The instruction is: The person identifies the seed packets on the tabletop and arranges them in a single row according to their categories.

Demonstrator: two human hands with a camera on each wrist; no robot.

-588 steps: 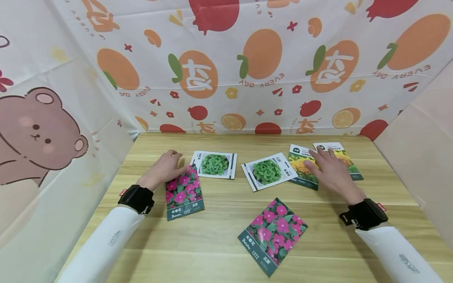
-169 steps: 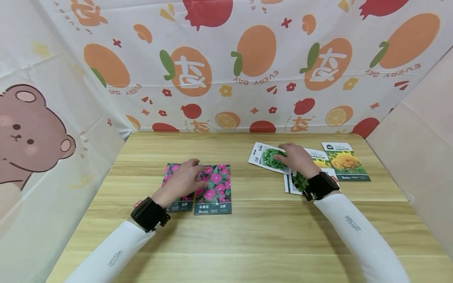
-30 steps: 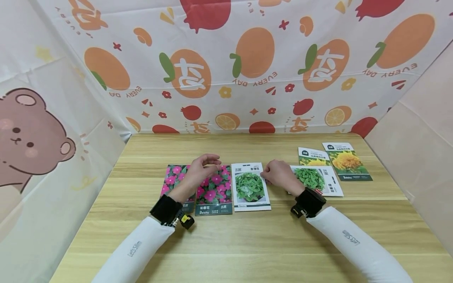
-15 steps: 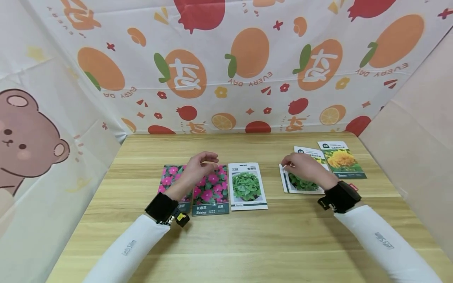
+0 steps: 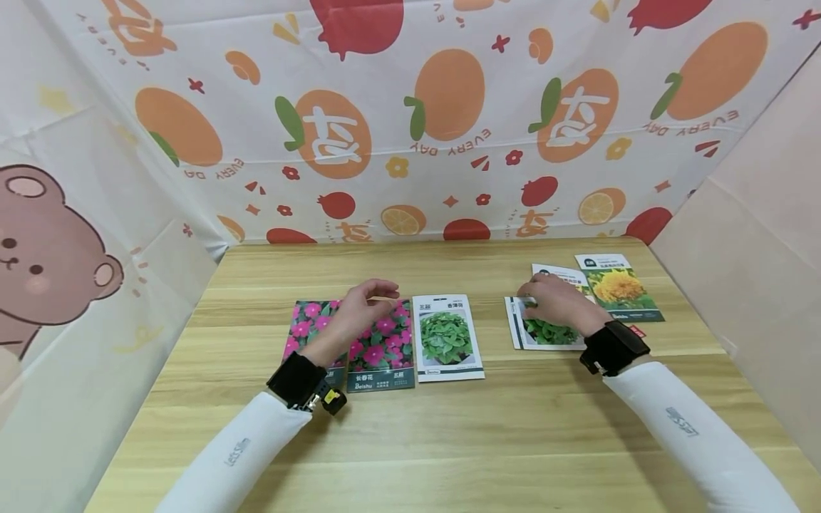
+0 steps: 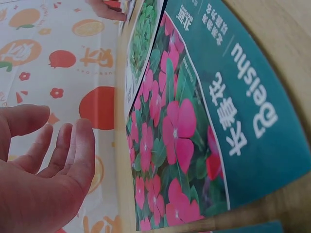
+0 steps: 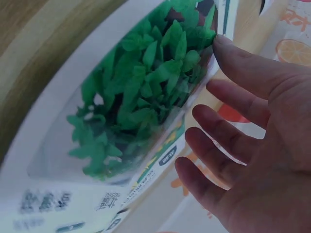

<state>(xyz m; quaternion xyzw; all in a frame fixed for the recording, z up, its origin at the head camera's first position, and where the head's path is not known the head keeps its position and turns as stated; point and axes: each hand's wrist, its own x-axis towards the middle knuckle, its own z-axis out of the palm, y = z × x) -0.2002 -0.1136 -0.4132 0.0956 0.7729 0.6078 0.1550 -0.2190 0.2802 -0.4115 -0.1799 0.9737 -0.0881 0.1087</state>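
Note:
Two seed packets with pink flowers, one at left (image 5: 308,328) and one beside it (image 5: 381,349), lie side by side. My left hand (image 5: 359,313) hovers over them with loosely bent fingers, holding nothing. Right of these, a green-leaf seed packet (image 5: 445,338) lies lengthwise. My right hand (image 5: 558,303) is over a second green-leaf packet (image 5: 545,333), turned sideways. In the right wrist view, the thumb (image 7: 233,53) touches that packet near its edge while the other fingers spread apart beyond it. The hand hides part of this packet in the head view.
Two yellow-flower seed packets lie at the back right: one (image 5: 618,288) in full view, the other (image 5: 554,271) partly covered by the sideways green packet and my hand. A printed cloth (image 5: 449,199) rises behind the wooden table (image 5: 410,442).
The pink packets, scattered earlier, now lie side by side, with one green packet set beside them. Over the last second my right hand moved right from it to the sideways green packet.

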